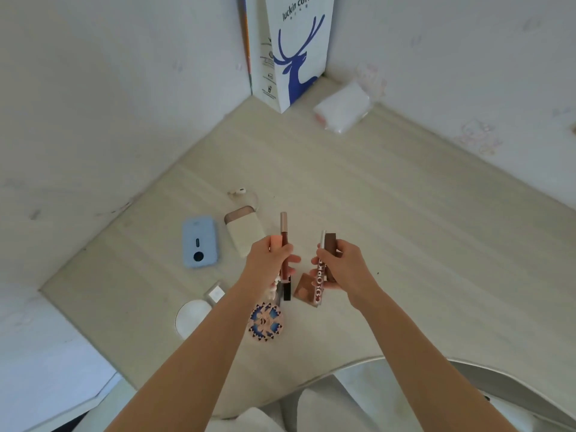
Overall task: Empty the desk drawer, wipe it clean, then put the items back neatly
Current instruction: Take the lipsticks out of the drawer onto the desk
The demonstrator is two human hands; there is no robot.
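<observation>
Over the pale wood-grain worktop (405, 213), the left hand (268, 260) curls its fingers round a slim reddish-brown lip pencil with a pale cap (283, 238) and a small peach-coloured piece beside it, holding both upright. The right hand (343, 263) grips a clear lip-gloss tube with a silver cap and red lettering (320, 269) together with a dark brown rectangular stick (330, 244). Just below the hands, a copper-toned square compact (304, 288), a black stick (287, 291) and a round blue-patterned disc (265, 321) lie on the worktop. To the left rest a light blue rectangular device (199, 241), a cream power bank (243, 232), a white earbud (240, 191) and a white round pad (191, 318). A white paper bag printed with a blue deer (293, 51) stands in the far corner, with a white tissue pack (343, 110) near it. The drawer is out of view.
</observation>
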